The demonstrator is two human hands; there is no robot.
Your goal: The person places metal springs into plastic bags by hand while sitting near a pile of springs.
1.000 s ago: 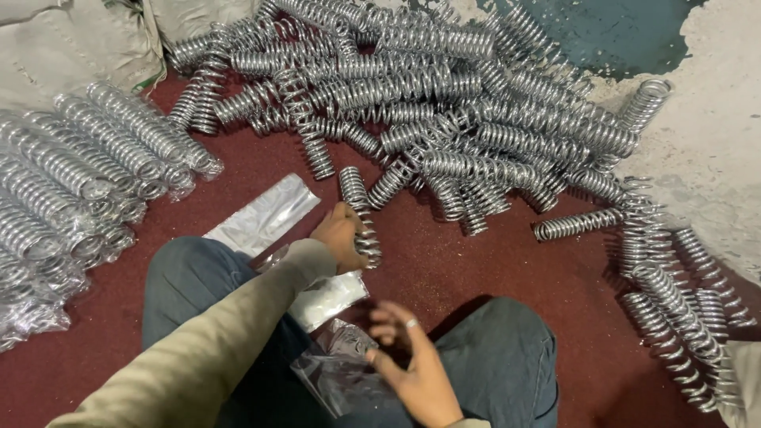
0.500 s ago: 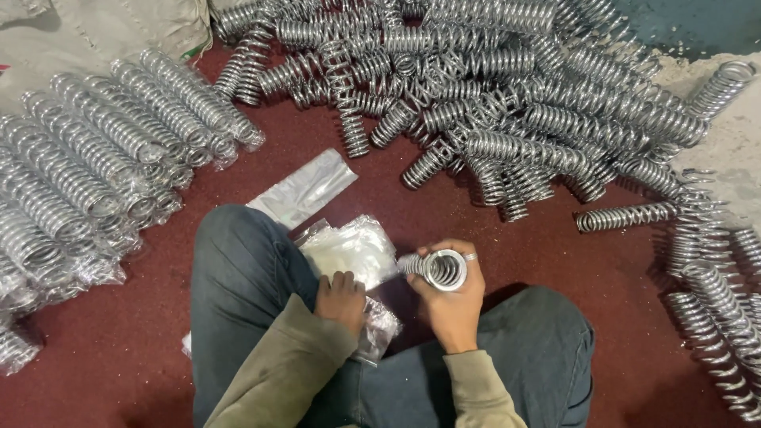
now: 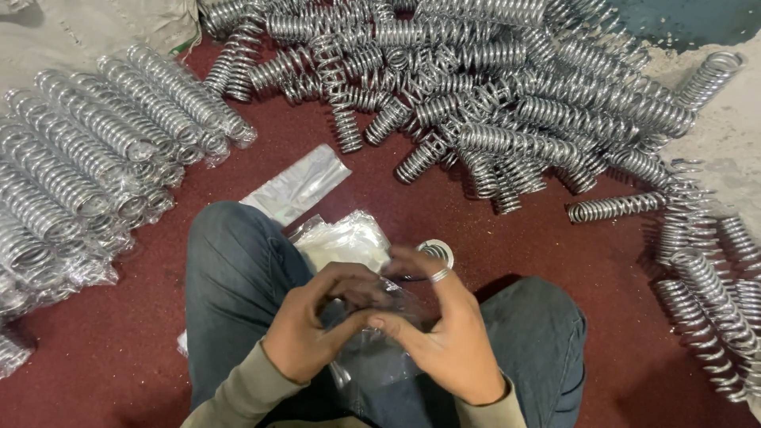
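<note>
My left hand (image 3: pixel 305 329) and my right hand (image 3: pixel 444 333) meet over my lap, both pinching a clear plastic bag (image 3: pixel 371 337) between the fingers. A metal coil spring (image 3: pixel 434 252) stands on end just behind my right hand, its round top showing; I cannot tell whether the hand touches it. A stack of clear bags (image 3: pixel 345 238) lies on the red floor between my knees. One flat bag (image 3: pixel 297 184) lies further out on the floor.
A loose heap of bare springs (image 3: pixel 507 103) covers the floor ahead and runs down the right side (image 3: pixel 705 277). Bagged springs (image 3: pixel 87 166) lie in rows at the left. My jeans-clad knees (image 3: pixel 230 261) frame the lap.
A second ago my left hand reached out to a spring on the floor. It brought the spring in, my right hand held it, and now both hands grip a plastic bag.
</note>
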